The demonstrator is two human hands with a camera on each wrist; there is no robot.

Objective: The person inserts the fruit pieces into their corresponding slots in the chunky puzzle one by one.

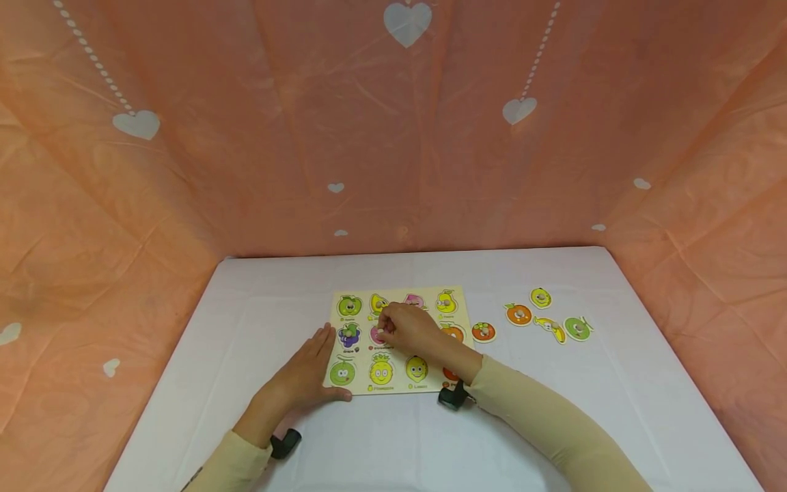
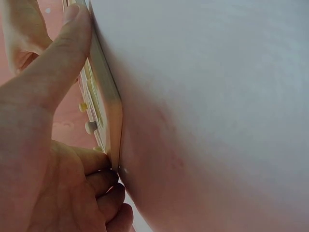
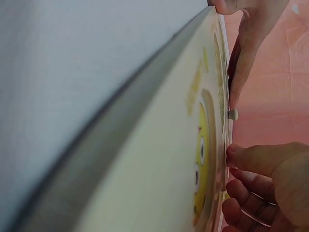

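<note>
"Around the whole workspace, what does your feed give you?"

"An orange backdrop point(image 1: 344, 102) with white hearts, at the back and both sides. Below it I see a white tablecloth point(image 1: 381, 444). The right sleeve point(image 1: 541, 417) comes in from the near right, the left sleeve point(image 1: 230, 461) from the near left."

"And the fruit board point(image 1: 399, 372)?"

"Flat on the cloth, mid-table. My line of sight is blocked by the right forearm over its lower right, hiding part of a red picture point(image 1: 450, 374), and by the hand over its middle."

"How are the hands set?"

"I read the left hand point(image 1: 301, 372) as loose, not clenched: fingers against the board's left edge, thumb on the near edge. The right hand point(image 1: 408, 331) pinches the pink strawberry piece point(image 1: 374, 335) at its place in the middle row."

"What else lies about?"

"To the board's right, a green melon piece point(image 1: 578, 329), a round orange piece point(image 1: 519, 314), a banana piece point(image 1: 551, 329) between them, a tomato piece point(image 1: 484, 333) just beside the board's edge, and a yellow lemon piece point(image 1: 540, 298) farthest back."

"Anything smaller?"

"On my right wrist view, a pale knob point(image 3: 233, 114) juts up from the board, near the pinching fingers."
</note>
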